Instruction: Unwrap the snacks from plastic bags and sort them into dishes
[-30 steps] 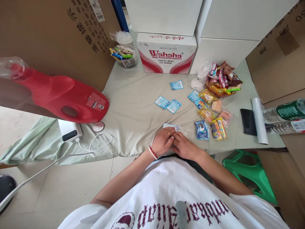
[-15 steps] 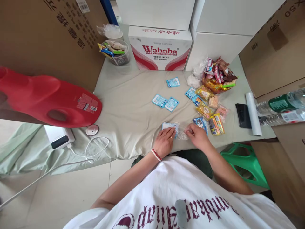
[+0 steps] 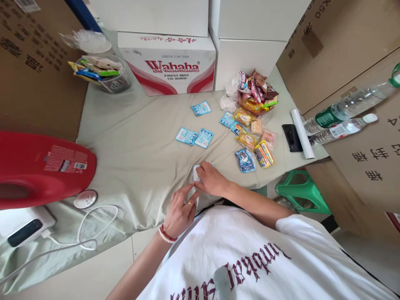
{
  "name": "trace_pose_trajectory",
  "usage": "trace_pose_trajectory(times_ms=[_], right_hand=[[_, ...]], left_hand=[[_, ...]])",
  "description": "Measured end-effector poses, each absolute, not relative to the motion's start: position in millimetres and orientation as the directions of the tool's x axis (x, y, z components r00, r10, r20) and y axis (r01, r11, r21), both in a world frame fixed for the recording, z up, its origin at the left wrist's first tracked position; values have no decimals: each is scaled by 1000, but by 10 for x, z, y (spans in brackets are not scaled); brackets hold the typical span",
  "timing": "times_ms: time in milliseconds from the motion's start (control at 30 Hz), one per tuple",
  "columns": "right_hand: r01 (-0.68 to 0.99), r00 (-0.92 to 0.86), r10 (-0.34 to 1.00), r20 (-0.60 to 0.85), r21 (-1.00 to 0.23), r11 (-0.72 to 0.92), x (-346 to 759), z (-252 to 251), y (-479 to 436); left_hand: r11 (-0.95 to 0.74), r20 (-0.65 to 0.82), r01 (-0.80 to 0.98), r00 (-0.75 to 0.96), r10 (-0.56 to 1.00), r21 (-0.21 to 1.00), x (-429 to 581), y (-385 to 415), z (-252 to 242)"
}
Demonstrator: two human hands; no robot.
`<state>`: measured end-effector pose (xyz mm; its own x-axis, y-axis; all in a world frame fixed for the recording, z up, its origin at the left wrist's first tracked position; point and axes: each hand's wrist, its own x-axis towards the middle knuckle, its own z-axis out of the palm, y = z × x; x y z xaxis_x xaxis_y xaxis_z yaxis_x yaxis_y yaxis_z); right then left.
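At the near edge of the cloth-covered counter (image 3: 134,137), a pale blue-and-white packet (image 3: 196,173) lies flat, partly hidden by the person's right hand (image 3: 211,179), whose fingers curl over it. The left hand (image 3: 181,208) reaches in beside it with fingers extended, the tips meeting the right hand at the packet's near side; whether either hand is pinching the packet cannot be told. Farther back on the right, an amber bowl (image 3: 254,109) is heaped above its rim with brown, pink, white and green wrapped snacks (image 3: 258,89), and a crumpled clear bag (image 3: 229,98) sits against it. Yellow and pink wrapped pieces, a dark blue packet (image 3: 245,161) and light blue packets (image 3: 204,138) lie loose before it. At the back left, a clear tub (image 3: 122,81) holds upright and leaning packets in yellow, blue, green and beige, with a white cup (image 3: 103,46) behind it, clear plastic bunched at its mouth. The Wahaha carton (image 3: 170,62) stands beside the tub, its contents out of sight, as are those of the red jug (image 3: 83,166) at far left.
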<state>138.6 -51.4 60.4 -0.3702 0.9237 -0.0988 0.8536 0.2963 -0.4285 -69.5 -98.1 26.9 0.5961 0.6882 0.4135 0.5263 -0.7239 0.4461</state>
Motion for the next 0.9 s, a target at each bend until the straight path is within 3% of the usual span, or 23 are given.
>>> trace_pose_trajectory(times_ms=[200, 367, 467, 567, 667, 767, 833, 900], right_hand=[[873, -356, 934, -39, -372, 317, 1478, 583, -651], [896, -373, 927, -38, -276, 349, 1691, 592, -603], [867, -352, 935, 38, -362, 342, 1935, 634, -545], [834, -113, 986, 126, -527, 163, 2297, 704, -400], [792, 93, 996, -18, -605, -85, 2634, 760, -217], [889, 160, 969, -190, -399, -226, 2762, 765, -109], [957, 162, 962, -222, -204, -208, 2740, 754, -105], [983, 129, 963, -237, -94, -155, 2700, 769, -143]], left_hand=[[-596, 454, 629, 396, 798, 500, -741, -1014, 370], [-524, 482, 614, 252, 839, 591, -527, -938, 469], [-533, 485, 577, 253, 837, 618, -471, -892, 501], [-531, 484, 546, 242, 841, 648, -419, -831, 541], [-512, 463, 518, 233, 855, 685, -242, -710, 556], [-529, 402, 491, 346, 848, 692, 143, -501, 485], [-566, 336, 504, 477, 812, 653, 468, -337, 394], [-628, 267, 507, 612, 745, 590, 765, -201, 293]])
